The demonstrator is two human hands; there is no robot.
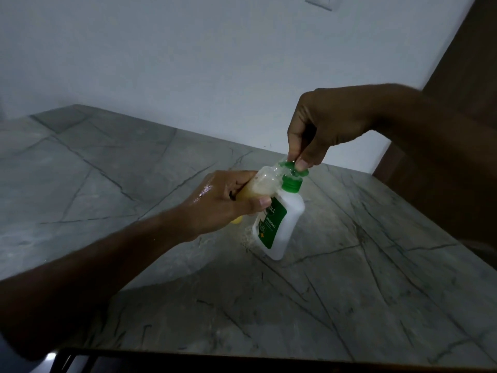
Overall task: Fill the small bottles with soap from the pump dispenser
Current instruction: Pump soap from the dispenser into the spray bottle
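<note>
My left hand (pixel 223 201) is shut on a small clear bottle (pixel 265 181) with yellowish soap inside, tilted with its mouth up and to the right. At that mouth my right hand (pixel 320 130) pinches a green cap (pixel 291 168) between thumb and fingers. Right behind and below stands a white bottle (pixel 285 224) with a green label and a green screw collar (pixel 291 184), upright on the table. No pump head shows on it. A bit of something yellow (pixel 236 219) peeks out under my left hand.
Everything rests on a grey marble-patterned table (pixel 349 292) that runs back to a pale wall. Wet spatter lies on the table just left of the white bottle. A dark wooden panel (pixel 457 63) stands at the right. The table's near edge is at the bottom.
</note>
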